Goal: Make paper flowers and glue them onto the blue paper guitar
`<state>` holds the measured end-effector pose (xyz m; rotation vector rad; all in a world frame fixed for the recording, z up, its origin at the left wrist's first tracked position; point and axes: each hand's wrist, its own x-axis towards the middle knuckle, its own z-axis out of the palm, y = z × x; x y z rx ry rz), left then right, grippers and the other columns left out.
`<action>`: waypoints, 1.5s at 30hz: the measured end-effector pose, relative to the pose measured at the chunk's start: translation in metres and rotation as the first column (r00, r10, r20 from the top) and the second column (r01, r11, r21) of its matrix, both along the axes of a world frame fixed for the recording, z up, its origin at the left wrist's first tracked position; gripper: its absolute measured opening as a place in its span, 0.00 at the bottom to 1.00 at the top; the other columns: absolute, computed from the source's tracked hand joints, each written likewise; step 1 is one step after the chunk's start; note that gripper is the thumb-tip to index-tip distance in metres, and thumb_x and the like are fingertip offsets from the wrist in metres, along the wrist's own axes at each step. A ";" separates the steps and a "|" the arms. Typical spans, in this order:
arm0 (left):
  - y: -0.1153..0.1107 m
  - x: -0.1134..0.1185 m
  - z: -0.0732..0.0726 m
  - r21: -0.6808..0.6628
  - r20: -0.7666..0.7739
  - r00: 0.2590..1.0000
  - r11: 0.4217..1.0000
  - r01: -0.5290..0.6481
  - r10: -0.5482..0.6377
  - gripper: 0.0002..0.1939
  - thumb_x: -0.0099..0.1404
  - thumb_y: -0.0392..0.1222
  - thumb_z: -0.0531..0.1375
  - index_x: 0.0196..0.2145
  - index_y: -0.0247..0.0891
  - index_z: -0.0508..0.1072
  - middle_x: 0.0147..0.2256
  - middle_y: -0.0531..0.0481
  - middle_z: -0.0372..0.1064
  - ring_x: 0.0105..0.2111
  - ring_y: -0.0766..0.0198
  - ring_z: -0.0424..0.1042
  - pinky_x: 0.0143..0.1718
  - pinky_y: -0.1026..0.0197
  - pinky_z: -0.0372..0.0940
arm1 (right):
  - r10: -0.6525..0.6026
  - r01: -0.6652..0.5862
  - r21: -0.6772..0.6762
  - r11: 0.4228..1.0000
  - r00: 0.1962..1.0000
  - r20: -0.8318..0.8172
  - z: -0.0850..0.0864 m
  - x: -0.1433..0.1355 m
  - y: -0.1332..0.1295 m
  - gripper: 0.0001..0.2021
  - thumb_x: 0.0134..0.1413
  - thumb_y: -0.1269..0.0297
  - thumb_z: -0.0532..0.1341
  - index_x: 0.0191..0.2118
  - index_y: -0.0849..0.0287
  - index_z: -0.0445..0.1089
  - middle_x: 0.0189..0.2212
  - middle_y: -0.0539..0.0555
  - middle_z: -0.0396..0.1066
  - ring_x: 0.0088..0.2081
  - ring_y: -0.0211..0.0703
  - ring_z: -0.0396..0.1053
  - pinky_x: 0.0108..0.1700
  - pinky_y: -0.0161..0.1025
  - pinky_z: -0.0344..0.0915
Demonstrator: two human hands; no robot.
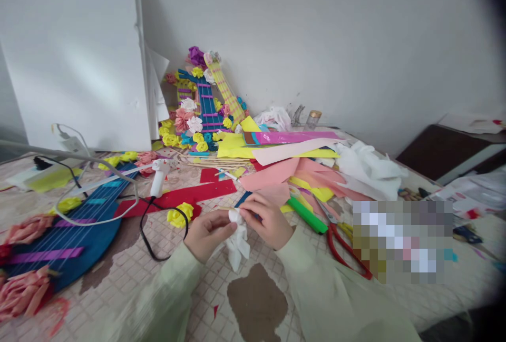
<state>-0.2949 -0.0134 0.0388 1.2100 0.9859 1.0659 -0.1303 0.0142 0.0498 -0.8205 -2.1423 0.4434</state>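
Note:
Near the middle of the view, a piece of white crepe paper (237,244) hangs down between both hands, its upper end bunched into a small roll. My left hand (209,230) pinches this paper from the left with thumb and fingers. From the right, my right hand (270,219) holds the top of the same piece, fingers closed together. A thin pale stick end shows at the top between the hands. Left of them lies a yellow paper flower (180,215), close to a white glue gun (159,177) with a black cord.
A blue paper guitar (95,221) with flowers lies left. Decorated paper guitars (209,102) lean on the wall. Coloured paper strips (276,173), a green roll (307,215), red-handled scissors (348,252) and white crumpled paper (369,168) lie right. A white cable loops at left.

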 end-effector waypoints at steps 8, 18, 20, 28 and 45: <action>0.002 0.000 0.001 0.017 -0.066 0.998 1.000 -0.010 0.011 0.12 0.48 0.38 0.61 0.33 0.31 0.70 0.28 0.48 0.73 0.30 0.64 0.70 0.32 0.66 0.64 | 0.003 -0.004 -0.058 0.998 1.000 -0.012 -0.003 -0.002 -0.001 0.05 0.50 0.70 0.52 0.32 0.61 0.63 0.30 0.53 0.61 0.29 0.35 0.61 0.30 0.32 0.60; 0.002 -0.002 0.000 0.161 -0.235 0.969 0.986 -0.039 0.077 0.09 0.50 0.40 0.59 0.29 0.32 0.72 0.25 0.49 0.71 0.27 0.64 0.69 0.29 0.66 0.63 | -0.016 0.002 -0.243 0.970 0.998 -0.058 0.003 -0.003 -0.004 0.02 0.43 0.71 0.58 0.27 0.61 0.64 0.25 0.50 0.61 0.26 0.33 0.60 0.24 0.29 0.57; 0.002 -0.002 0.000 0.194 -0.265 0.959 0.979 -0.053 0.105 0.09 0.50 0.41 0.59 0.28 0.31 0.73 0.24 0.49 0.71 0.27 0.64 0.68 0.28 0.66 0.63 | -0.029 0.012 -0.264 0.964 0.998 -0.060 0.003 -0.004 -0.005 0.02 0.43 0.70 0.58 0.27 0.61 0.65 0.25 0.50 0.62 0.26 0.33 0.61 0.24 0.30 0.57; 0.005 -0.006 -0.001 0.202 -0.218 0.957 0.968 -0.149 0.193 0.08 0.50 0.40 0.59 0.28 0.32 0.73 0.27 0.48 0.72 0.28 0.63 0.69 0.30 0.65 0.63 | 0.032 -0.042 -0.284 0.958 0.999 -0.040 0.004 -0.002 -0.004 0.07 0.50 0.67 0.53 0.32 0.61 0.68 0.28 0.53 0.66 0.29 0.35 0.63 0.28 0.31 0.58; 0.006 -0.004 -0.001 0.091 -0.155 0.965 0.976 -0.198 0.211 0.11 0.46 0.42 0.61 0.26 0.32 0.72 0.23 0.49 0.72 0.23 0.66 0.69 0.24 0.67 0.64 | -0.026 0.021 -0.194 0.981 0.999 -0.024 -0.001 -0.004 -0.006 0.05 0.49 0.68 0.55 0.31 0.60 0.67 0.28 0.53 0.66 0.30 0.36 0.64 0.30 0.33 0.61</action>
